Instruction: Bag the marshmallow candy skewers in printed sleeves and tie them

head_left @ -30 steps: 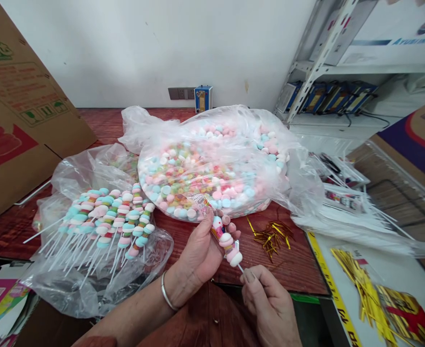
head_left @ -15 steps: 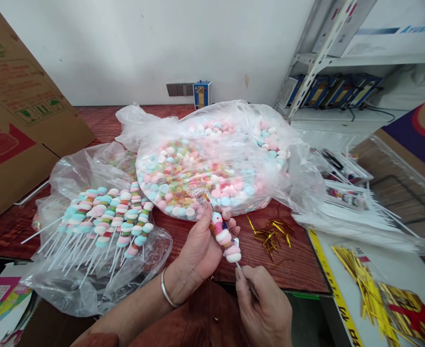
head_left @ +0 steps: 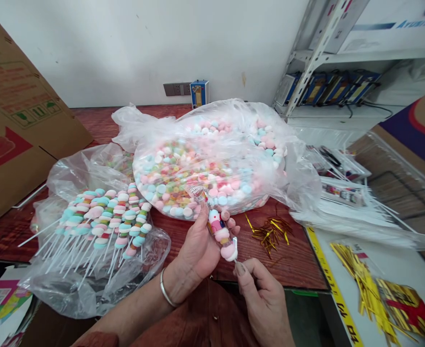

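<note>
A marshmallow skewer point(head_left: 228, 249) in a clear printed wrapper point(head_left: 199, 193) lies tilted across my left hand point(head_left: 202, 246), whose fingers curl round the wrapped upper part. Its lower marshmallows stick out below the palm. My right hand point(head_left: 261, 294) pinches the skewer's stick just under the lowest marshmallow. Gold twist ties point(head_left: 272, 233) lie loose on the table, right of my left hand. Bare marshmallow skewers point(head_left: 104, 214) on white sticks are piled at the left on a plastic bag point(head_left: 64, 289).
A large plastic-covered tray of loose marshmallows point(head_left: 169, 188) fills the middle of the dark red table point(head_left: 299, 270). Flat clear wrappers point(head_left: 342, 212) are stacked at the right, near yellow twist ties point(head_left: 367, 289). A cardboard box point(head_left: 28, 111) stands at the left, a metal shelf point(head_left: 310, 72) at the back right.
The skewer has shifted slightly within the left hand. My right hand dropped a little, then came back up along the stick; it now pinches right below the lowest marshmallow.
</note>
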The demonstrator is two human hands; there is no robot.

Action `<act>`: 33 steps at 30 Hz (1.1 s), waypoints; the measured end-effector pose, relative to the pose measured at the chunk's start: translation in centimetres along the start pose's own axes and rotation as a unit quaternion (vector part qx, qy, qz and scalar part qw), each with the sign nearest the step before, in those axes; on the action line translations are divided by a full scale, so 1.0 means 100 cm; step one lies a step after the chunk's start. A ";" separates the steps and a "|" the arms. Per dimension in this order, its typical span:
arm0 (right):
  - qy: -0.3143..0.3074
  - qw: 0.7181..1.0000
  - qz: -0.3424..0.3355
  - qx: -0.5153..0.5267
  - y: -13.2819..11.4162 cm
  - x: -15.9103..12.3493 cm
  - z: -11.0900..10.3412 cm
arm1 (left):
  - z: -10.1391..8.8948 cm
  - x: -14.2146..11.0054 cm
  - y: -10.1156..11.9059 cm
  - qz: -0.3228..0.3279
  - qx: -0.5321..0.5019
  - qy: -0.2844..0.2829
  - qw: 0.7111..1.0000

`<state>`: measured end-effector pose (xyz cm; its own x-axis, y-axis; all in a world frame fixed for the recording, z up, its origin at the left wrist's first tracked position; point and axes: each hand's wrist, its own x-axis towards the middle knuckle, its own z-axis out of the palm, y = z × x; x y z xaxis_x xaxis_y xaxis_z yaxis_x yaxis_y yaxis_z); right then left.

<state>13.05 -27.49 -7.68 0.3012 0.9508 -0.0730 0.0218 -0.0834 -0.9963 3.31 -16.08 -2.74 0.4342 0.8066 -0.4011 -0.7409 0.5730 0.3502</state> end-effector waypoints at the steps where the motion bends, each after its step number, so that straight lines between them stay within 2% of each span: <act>1: -0.021 0.997 0.045 0.057 -0.001 0.001 0.000 | 0.001 -0.001 -0.001 -0.003 -0.001 0.001 1.000; 4: -0.087 0.952 0.181 0.229 -0.005 0.003 0.002 | 0.002 -0.002 -0.004 -0.010 -0.003 -0.005 1.000; 5: -0.094 0.941 0.198 0.259 -0.005 0.003 0.004 | 0.002 -0.002 -0.006 -0.010 0.001 -0.008 1.000; 6: -0.091 0.941 0.193 0.261 -0.005 0.004 0.005 | 0.001 -0.002 -0.008 -0.007 0.007 -0.010 1.000; 8: -0.051 0.976 0.117 0.179 -0.003 0.004 0.006 | 0.000 -0.002 -0.013 0.003 0.024 -0.015 1.000; 9: -0.017 0.993 0.051 0.102 -0.002 0.005 0.006 | -0.001 -0.003 -0.015 0.010 0.033 -0.019 0.999; 10: 0.019 0.999 -0.027 0.013 0.000 0.005 0.005 | -0.002 -0.003 -0.018 0.014 0.040 -0.023 0.999; 11: 0.055 0.990 -0.109 -0.077 0.001 0.005 0.005 | -0.003 -0.004 -0.021 0.012 0.045 -0.025 0.999; 13: 0.114 0.939 -0.249 -0.210 0.004 0.007 0.002 | -0.004 -0.005 -0.024 0.006 0.052 -0.021 0.998; 14: 0.128 0.918 -0.289 -0.241 0.004 0.007 0.001 | -0.004 -0.005 -0.024 0.008 0.059 -0.019 0.998; 15: 0.132 0.910 -0.304 -0.249 0.004 0.008 -0.001 | -0.005 -0.004 -0.022 0.014 0.068 -0.022 0.997; 16: 0.128 0.917 -0.295 -0.237 0.003 0.009 -0.002 | -0.005 -0.004 -0.020 0.025 0.077 -0.029 0.996; 18: 0.100 0.955 -0.225 -0.168 0.000 0.010 -0.004 | -0.006 -0.001 -0.013 0.051 0.086 -0.051 0.994; 20: 0.056 0.991 -0.110 -0.046 -0.003 0.011 -0.005 | -0.007 0.002 -0.006 0.061 0.079 -0.064 0.993; 21: 0.027 0.998 -0.041 0.033 -0.004 0.011 -0.004 | -0.007 0.003 -0.005 0.063 0.075 -0.066 0.993; 22: -0.007 0.993 0.029 0.116 -0.005 0.011 -0.003 | -0.008 0.004 -0.004 0.066 0.073 -0.066 0.993; 24: -0.080 0.953 0.151 0.250 -0.006 0.010 -0.001 | -0.008 0.005 -0.004 0.071 0.074 -0.057 0.993; 25: -0.109 0.934 0.188 0.282 -0.006 0.009 0.000 | -0.008 0.005 -0.006 0.070 0.077 -0.049 0.993; 26: -0.127 0.928 0.202 0.285 -0.006 0.009 0.001 | -0.007 0.004 -0.008 0.066 0.080 -0.037 0.994; 27: -0.131 0.939 0.188 0.256 -0.005 0.008 0.002 | -0.007 0.003 -0.010 0.060 0.081 -0.024 0.995; 28: -0.115 0.963 0.144 0.197 -0.003 0.007 0.001 | -0.005 0.002 -0.012 0.053 0.080 -0.013 0.995; 29: -0.083 0.987 0.074 0.114 -0.001 0.007 0.001 | -0.004 0.001 -0.015 0.046 0.080 -0.004 0.996; 30: -0.039 0.999 -0.018 0.013 0.001 0.007 0.000 | -0.002 -0.001 -0.018 0.039 0.080 0.004 0.996; 31: 0.011 0.989 -0.116 -0.094 0.003 0.008 -0.001 | -0.001 -0.002 -0.021 0.033 0.081 0.011 0.996; 33: 0.098 0.919 -0.270 -0.269 0.007 0.010 -0.003 | 0.002 -0.005 -0.028 0.016 0.082 0.024 0.996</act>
<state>13.64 -26.70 -8.47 0.2725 0.8289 0.4885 0.6710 0.2001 -0.7139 5.24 -18.08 -3.31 0.3841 0.8191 -0.4260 -0.6591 0.5664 0.4948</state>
